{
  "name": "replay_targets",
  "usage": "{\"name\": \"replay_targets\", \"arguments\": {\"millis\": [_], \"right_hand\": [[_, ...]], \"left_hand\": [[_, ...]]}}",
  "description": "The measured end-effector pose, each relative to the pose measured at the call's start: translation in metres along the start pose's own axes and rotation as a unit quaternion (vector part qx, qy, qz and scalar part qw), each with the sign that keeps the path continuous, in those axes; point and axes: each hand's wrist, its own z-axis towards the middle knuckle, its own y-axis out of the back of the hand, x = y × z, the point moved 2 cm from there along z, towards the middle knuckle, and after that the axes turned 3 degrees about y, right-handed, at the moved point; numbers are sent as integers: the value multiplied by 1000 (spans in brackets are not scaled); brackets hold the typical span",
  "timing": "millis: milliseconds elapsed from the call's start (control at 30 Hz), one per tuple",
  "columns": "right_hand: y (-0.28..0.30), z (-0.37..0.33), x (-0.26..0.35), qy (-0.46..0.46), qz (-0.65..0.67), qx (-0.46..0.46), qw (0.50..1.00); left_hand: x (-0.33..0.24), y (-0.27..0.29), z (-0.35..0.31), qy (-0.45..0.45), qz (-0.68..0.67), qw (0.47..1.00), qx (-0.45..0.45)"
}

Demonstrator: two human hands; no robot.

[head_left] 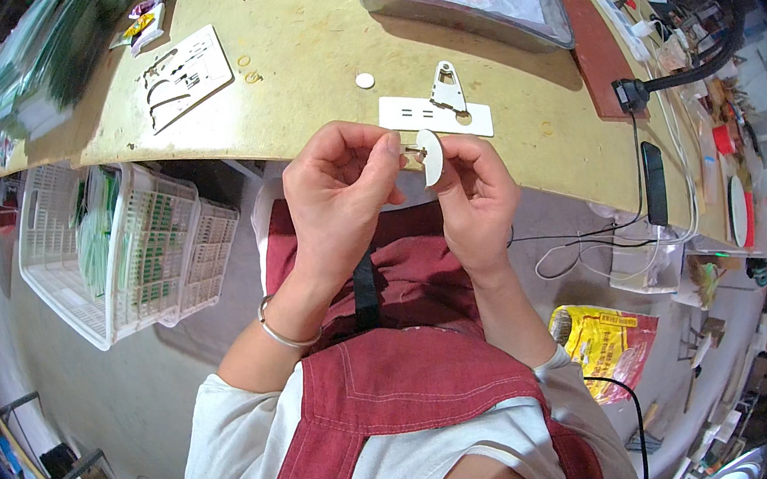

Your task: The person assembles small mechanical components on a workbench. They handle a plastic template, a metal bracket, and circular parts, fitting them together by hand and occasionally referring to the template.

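Note:
Above the table's near edge, my left hand [339, 192] is closed in a pinch on a small, thin metal piece [412, 151]. My right hand [476, 192] grips a thin white disc [432, 159], seen nearly edge-on, against which the metal piece rests. Whether the two are joined is too small to tell. Just beyond my hands lies a white slotted card [406, 114] with a hole near its right end. A tapered white piece with metal fittings [448, 90] lies partly over that card. To its left is a small white round piece [365, 80].
A white card bearing dark metal pieces [207, 65] lies further left, beside rubber bands [252, 78]. Stacked plastic sleeves [47, 75] fill the far left. A grey tray [461, 14] holds clear plastic and a red packet. A black flexible arm [684, 78] stands right; white baskets [104, 302] sit below.

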Motion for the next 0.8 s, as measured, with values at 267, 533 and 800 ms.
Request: {"name": "replay_targets", "arguments": {"millis": [267,533,800], "right_hand": [[0,1,-5,69,-35,-9,997],[-1,-1,-3,65,-49,0,997],[-2,-1,-1,33,-10,-11,999]], "left_hand": [[-1,1,-2,9,-9,1000,14],[1,2,0,-3,5,1000,12],[-1,3,2,-27,20,999,8]]}}
